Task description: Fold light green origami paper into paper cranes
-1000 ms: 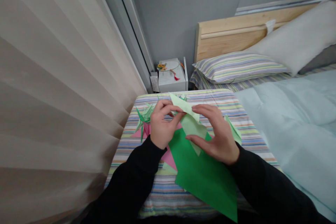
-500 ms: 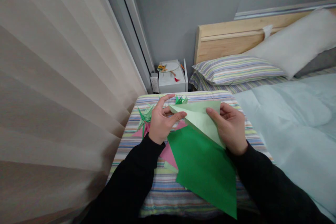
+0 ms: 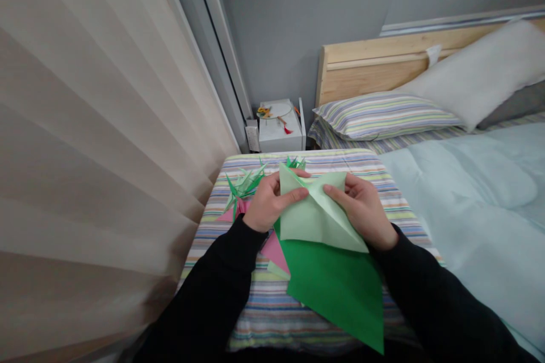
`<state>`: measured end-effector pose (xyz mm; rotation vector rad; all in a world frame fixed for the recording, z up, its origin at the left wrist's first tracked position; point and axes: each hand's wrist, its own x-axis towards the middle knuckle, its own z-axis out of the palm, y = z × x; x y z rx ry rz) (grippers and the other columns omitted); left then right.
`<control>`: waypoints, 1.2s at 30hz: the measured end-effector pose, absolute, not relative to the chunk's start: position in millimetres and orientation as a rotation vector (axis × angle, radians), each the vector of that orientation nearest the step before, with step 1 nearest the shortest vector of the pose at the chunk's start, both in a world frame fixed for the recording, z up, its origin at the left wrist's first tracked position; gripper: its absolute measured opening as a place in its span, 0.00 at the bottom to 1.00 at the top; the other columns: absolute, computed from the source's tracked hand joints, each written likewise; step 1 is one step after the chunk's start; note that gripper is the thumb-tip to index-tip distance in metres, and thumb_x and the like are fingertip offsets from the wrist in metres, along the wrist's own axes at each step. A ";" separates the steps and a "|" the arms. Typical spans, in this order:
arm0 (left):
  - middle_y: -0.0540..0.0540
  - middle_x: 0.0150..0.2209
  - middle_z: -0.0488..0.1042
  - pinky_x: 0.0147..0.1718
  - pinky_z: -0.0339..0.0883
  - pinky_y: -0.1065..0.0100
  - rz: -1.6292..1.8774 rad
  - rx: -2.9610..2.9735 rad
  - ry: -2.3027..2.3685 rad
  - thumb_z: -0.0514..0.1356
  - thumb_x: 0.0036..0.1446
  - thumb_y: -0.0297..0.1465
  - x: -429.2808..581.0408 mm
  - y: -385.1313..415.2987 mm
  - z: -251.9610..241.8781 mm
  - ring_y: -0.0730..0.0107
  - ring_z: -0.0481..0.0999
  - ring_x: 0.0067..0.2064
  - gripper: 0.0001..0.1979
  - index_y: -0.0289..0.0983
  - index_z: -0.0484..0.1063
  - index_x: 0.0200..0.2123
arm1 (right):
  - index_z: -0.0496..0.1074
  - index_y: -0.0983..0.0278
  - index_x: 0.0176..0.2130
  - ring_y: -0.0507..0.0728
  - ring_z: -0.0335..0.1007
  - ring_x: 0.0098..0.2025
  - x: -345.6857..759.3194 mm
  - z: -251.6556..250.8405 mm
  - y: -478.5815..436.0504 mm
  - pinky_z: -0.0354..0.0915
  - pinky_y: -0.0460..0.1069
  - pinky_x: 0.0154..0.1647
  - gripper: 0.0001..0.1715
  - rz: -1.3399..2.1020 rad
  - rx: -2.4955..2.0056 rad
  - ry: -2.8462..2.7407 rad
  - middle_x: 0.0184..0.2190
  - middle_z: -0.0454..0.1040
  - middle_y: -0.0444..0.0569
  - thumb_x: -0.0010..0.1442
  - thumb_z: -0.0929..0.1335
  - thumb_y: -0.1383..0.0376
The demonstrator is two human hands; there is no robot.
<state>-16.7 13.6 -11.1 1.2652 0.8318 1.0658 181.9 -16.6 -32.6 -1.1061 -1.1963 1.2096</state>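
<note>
A pale green sheet of paper (image 3: 317, 218) with creases across it is held up between both hands. My left hand (image 3: 272, 199) pinches its left side, thumb in front and fingers behind. On the right, my right hand (image 3: 364, 209) grips the upper right part, thumb on the front face. Beneath it a dark green sheet of paper (image 3: 340, 289) lies on the striped cloth, partly covered. Pink paper (image 3: 276, 252) shows at that sheet's left edge. Folded green paper pieces (image 3: 247, 182) with pointed tips lie beyond my left hand, beside folded pink paper (image 3: 230, 214).
The table's striped cloth (image 3: 259, 312) spreads under everything. Another folded green piece (image 3: 294, 163) lies at the far edge. Behind stands a white cabinet (image 3: 279, 139) with a round hoop on it. A pleated curtain (image 3: 106, 153) hangs left; a bed with a pale blue quilt (image 3: 481, 210) is right.
The pale green paper has been opened from a folded-over shape into a wider creased face, its lower edge now covering more of the dark green sheet. My right hand has shifted slightly left.
</note>
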 end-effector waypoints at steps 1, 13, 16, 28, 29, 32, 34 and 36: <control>0.49 0.32 0.79 0.30 0.70 0.71 1.066 1.264 0.845 0.76 0.44 0.37 -16.8 13.2 -10.8 0.71 0.76 0.30 0.19 0.35 0.81 0.39 | 0.77 0.64 0.40 0.58 0.77 0.34 181.9 -34.1 -16.2 0.71 0.52 0.33 0.19 1.197 -1.118 -1.245 0.37 0.83 0.52 0.58 0.75 0.51; 0.53 0.28 0.73 0.24 0.65 0.75 1.244 1.114 0.957 0.72 0.47 0.34 -13.3 20.1 -23.5 0.77 0.70 0.25 0.15 0.36 0.69 0.32 | 0.68 0.60 0.56 0.70 0.64 0.66 178.4 -0.2 -44.8 0.56 0.69 0.67 0.30 0.015 -0.987 -2.143 0.62 0.71 0.61 0.60 0.75 0.52; 0.58 0.24 0.69 0.22 0.63 0.77 1.250 1.058 0.914 0.72 0.47 0.34 -11.6 18.0 -23.4 0.79 0.67 0.22 0.19 0.38 0.64 0.34 | 0.70 0.60 0.57 0.72 0.57 0.70 159.7 9.4 -57.3 0.40 0.74 0.72 0.25 -0.277 -1.057 -2.352 0.66 0.68 0.57 0.63 0.73 0.57; 0.61 0.17 0.59 0.19 0.59 0.75 1.190 1.554 1.199 0.62 0.57 0.28 -10.3 14.6 -23.5 0.75 0.63 0.17 0.13 0.40 0.67 0.46 | 0.74 0.70 0.53 0.80 0.59 0.68 143.7 16.7 -40.1 0.45 0.81 0.68 0.30 -0.227 -1.435 -2.504 0.66 0.66 0.71 0.60 0.73 0.52; 0.61 0.17 0.58 0.18 0.57 0.75 1.174 1.584 1.185 0.61 0.58 0.28 -10.0 13.3 -22.9 0.75 0.62 0.16 0.13 0.40 0.67 0.47 | 0.74 0.70 0.54 0.80 0.59 0.68 143.7 19.5 -40.6 0.46 0.81 0.67 0.31 -0.202 -1.438 -2.513 0.66 0.66 0.71 0.60 0.73 0.51; 0.61 0.17 0.57 0.16 0.51 0.76 1.120 1.675 1.097 0.59 0.59 0.27 -9.8 9.6 -21.3 0.76 0.60 0.16 0.12 0.40 0.67 0.47 | 0.76 0.69 0.49 0.79 0.65 0.64 139.5 26.6 -39.3 0.43 0.81 0.67 0.23 -0.200 -1.490 -2.481 0.60 0.73 0.68 0.60 0.72 0.55; 0.60 0.16 0.57 0.16 0.47 0.75 1.112 1.747 1.068 0.57 0.60 0.27 -10.3 8.3 -21.2 0.76 0.59 0.16 0.10 0.39 0.68 0.46 | 0.77 0.69 0.46 0.75 0.73 0.54 135.5 29.0 -36.6 0.45 0.80 0.67 0.17 -0.180 -1.522 -2.490 0.49 0.79 0.63 0.61 0.71 0.60; 0.59 0.16 0.58 0.17 0.48 0.74 1.122 1.771 1.037 0.56 0.62 0.27 -11.3 7.9 -22.2 0.75 0.60 0.16 0.09 0.38 0.69 0.46 | 0.77 0.69 0.45 0.72 0.76 0.48 133.4 30.1 -34.6 0.50 0.78 0.65 0.14 -0.200 -1.541 -2.501 0.43 0.80 0.60 0.61 0.68 0.66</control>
